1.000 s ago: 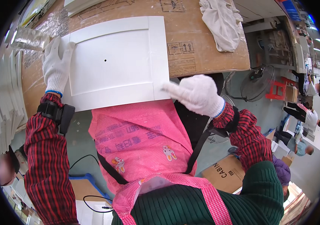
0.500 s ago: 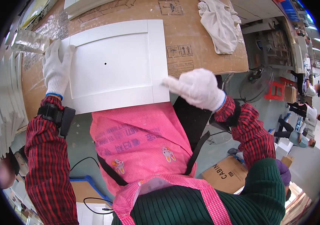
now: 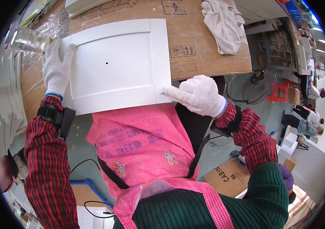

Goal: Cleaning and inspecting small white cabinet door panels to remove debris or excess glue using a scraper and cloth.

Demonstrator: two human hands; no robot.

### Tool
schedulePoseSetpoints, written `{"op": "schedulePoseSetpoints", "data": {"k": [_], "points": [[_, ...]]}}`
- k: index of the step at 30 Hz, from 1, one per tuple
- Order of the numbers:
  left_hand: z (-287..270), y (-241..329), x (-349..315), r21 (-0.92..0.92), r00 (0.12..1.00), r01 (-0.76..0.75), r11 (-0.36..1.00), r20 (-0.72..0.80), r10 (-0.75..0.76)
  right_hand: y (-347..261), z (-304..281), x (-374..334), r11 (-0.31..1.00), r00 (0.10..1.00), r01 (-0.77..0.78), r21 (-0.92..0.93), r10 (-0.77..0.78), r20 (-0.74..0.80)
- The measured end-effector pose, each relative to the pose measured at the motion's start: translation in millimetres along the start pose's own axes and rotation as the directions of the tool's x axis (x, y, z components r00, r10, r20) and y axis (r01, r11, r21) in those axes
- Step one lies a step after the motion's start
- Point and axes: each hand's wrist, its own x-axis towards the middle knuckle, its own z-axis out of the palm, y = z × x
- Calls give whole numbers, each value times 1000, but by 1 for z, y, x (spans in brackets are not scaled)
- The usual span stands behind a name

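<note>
A white cabinet door panel (image 3: 113, 72) lies on the cardboard-covered table in front of me. It has a raised frame around a recessed middle with one small dark hole. My left hand (image 3: 57, 65), in a white knit glove, rests flat over the panel's left edge, thumb spread from the fingers. At the near right corner, my gloved right hand (image 3: 198, 93) has its index finger stretched out, the tip touching the frame's face. Its other fingers are curled back, and nothing shows in them.
Brown cardboard (image 3: 193, 34) covers the table, with a white cloth (image 3: 223, 28) at far right and a clear plastic bottle (image 3: 31, 40) beyond my left hand. White panels (image 3: 4, 95) stand stacked at left. A floor fan (image 3: 259, 84), a carton (image 3: 227, 175) and people are off to the right.
My right hand has slid a little toward me along the panel's right side, its fingertip now nearer the front corner. The left hand stays on the left edge.
</note>
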Motion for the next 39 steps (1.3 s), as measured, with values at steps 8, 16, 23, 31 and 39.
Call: {"op": "schedulePoseSetpoints", "data": {"k": [8, 16, 23, 31, 39], "points": [[-1, 3, 1, 17, 1000, -20, 1000, 3, 20, 0, -1, -2, 998, 1000, -11, -68, 10, -16], [-3, 4, 2, 4, 1000, 16, 1000, 18, -16, 8, 11, -2, 1000, 992, -23, -15, 21, -121], [-4, 4, 0, -21, 1000, -15, 1000, 1, 15, 1, 1, 1, 998, 998, 57, 25, -57, -2], [-8, 8, -2, 22, 999, 16, 1000, 27, -17, -10, -1, 8, 997, 997, 76, -3, -76, -5], [-7, 6, -2, 5, 999, 6, 1000, 48, -6, 52, 1, 46, 995, 975, -98, -3, 95, -198]]}}
